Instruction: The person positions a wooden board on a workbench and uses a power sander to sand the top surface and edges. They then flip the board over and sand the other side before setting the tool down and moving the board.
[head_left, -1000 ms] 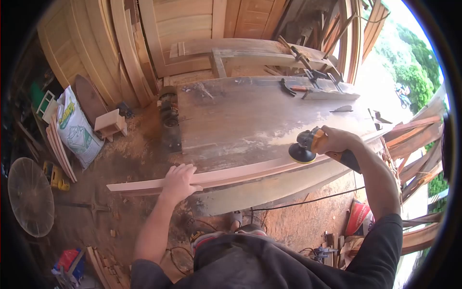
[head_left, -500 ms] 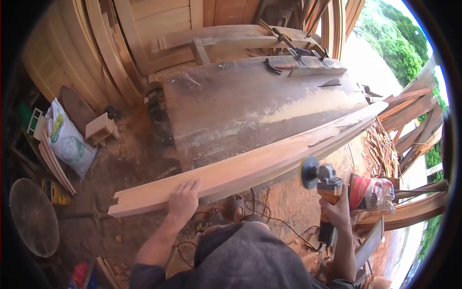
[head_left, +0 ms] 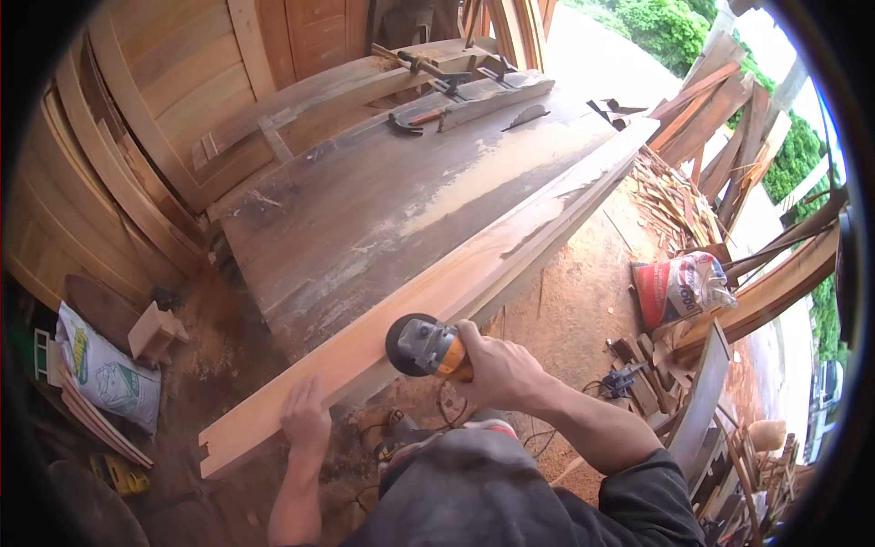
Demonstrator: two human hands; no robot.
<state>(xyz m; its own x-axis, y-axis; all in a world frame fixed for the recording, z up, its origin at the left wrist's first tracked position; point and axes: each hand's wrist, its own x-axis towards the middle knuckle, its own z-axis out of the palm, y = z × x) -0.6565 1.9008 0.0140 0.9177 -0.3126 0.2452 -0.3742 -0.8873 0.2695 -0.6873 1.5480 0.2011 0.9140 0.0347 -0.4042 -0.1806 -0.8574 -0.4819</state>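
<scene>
A long wooden plank [head_left: 355, 360], notched at its near end, lies along the front edge of the worktable [head_left: 365, 228]. My left hand [head_left: 305, 415] rests on this plank near the notched end, fingers stretched flat over its top face. In my right hand [head_left: 499, 366] is an angle grinder [head_left: 436, 348] with a yellow-and-grey body, gripped around the body. Its round dark sanding disc [head_left: 397, 345] overlaps the plank's near edge, to the right of my left hand.
At the table's far side lie clamps [head_left: 447, 80] and a hammer [head_left: 406, 125]; a saw blade [head_left: 526, 117] pokes up through the top. White sack [head_left: 109, 365] at left, red-and-white bag [head_left: 679, 287] at right. Wood offcuts [head_left: 674, 205] and cords lie on the floor.
My right hand has brought the angle grinder left, from beside the plank to over its near edge. My left hand stays on the plank. The view has turned right.
</scene>
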